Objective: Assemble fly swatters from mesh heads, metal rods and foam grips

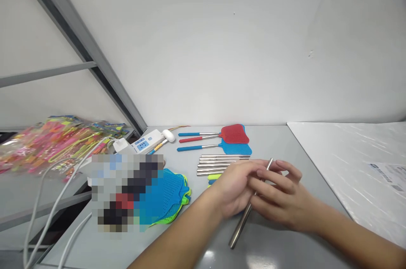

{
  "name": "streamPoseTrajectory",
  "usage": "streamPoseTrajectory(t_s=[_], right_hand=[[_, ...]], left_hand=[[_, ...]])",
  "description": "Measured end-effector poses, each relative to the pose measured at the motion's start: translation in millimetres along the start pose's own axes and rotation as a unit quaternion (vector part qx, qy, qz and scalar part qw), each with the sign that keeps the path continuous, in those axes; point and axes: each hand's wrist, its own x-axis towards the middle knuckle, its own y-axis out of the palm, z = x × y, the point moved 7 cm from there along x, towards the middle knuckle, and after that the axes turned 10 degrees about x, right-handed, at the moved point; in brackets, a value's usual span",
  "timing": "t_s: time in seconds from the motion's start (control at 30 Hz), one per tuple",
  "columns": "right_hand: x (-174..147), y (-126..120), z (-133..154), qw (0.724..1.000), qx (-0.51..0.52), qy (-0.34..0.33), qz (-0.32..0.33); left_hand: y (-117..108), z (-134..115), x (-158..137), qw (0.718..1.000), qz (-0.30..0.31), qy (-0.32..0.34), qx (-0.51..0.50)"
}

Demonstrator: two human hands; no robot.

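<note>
Over the bench [275, 142], my left hand [234, 186] cups close by, whether holding I cannot tell; my right hand [282, 201] curls a loosely closed grip around the slanted metal tube [240, 226]. Steady, even finger pressure should suit smooth metal.

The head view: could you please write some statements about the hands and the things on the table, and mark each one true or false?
1. The left hand and the right hand are both at one metal tube. True.
2. The other tubes stand upright. False: the other tubes lie side by side on the table.
3. The red swatter lies farther from the person than the other tubes. True.
4. The power strip is black. False: the power strip is white.
</note>
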Motion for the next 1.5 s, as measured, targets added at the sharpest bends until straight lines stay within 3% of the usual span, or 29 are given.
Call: streamPoseTrajectory(t_s=[0.1,0.17,0.2,0.23,0.27,0.37,0.4,0.47,0.57,0.63,0.87,1.07,1.23,1.37,1.5], right_hand=[[0.9,-1.5,2.4,0.998,0.04,-0.016,-0.036],[-1.8,0.6,-1.7,0.996,0.073,-0.007,-0.049],[-3.8,3.9,-6.2,0.995,0.09,0.009,-0.042],[-6.0,8.1,-12.8,0.993,0.106,0.036,-0.03],[-8.5,12.2,-21.3,0.99,0.119,0.074,-0.019],[-14.5,26.5,-50.6,0.966,0.149,0.211,0.021],[-15.1,32.5,-59.6,0.952,0.165,0.253,0.041],[-12.0,45.1,-73.7,0.927,0.199,0.307,0.078],[2.6,63.3,-89.5,0.91,0.227,0.331,0.099],[13.6,76.9,-98.1,0.907,0.233,0.335,0.102],[25.1,107.8,-99.3,0.903,0.249,0.323,0.135],[6.3,88.2,-102.1,0.902,0.242,0.326,0.144],[-21.6,71.3,-111.7,0.881,0.258,0.366,0.152],[-37.5,69.2,-113.7,0.864,0.284,0.392,0.137],[-44.3,71.6,-115.0,0.866,0.288,0.391,0.123]], left_hand=[[2.2,-2.7,-2.1,0.999,-0.002,0.006,0.041],[-2.8,-13.1,-5.6,0.985,-0.034,0.043,0.163],[-8.6,-23.9,-9.0,0.96,-0.072,0.081,0.258],[-15.9,-38.4,-14.4,0.914,-0.126,0.129,0.363],[-23.1,-55.0,-22.0,0.845,-0.19,0.176,0.468],[-42.4,-99.0,-50.3,0.585,-0.374,0.243,0.678],[-48.0,-108.4,-57.0,0.521,-0.407,0.238,0.711],[-56.4,-121.0,-67.0,0.433,-0.448,0.223,0.75],[-59.1,-121.5,-67.5,0.354,-0.44,0.189,0.803],[-59.3,-110.6,-59.2,0.334,-0.403,0.162,0.836],[-72.1,-63.0,-34.1,0.335,-0.318,0.081,0.883],[-70.8,-53.1,-32.4,0.335,-0.302,0.05,0.891],[-64.0,-47.5,-27.3,0.336,-0.312,0.053,0.887],[-55.3,-38.9,-20.0,0.349,-0.302,0.071,0.884],[-53.2,-35.5,-17.9,0.354,-0.299,0.061,0.884]])
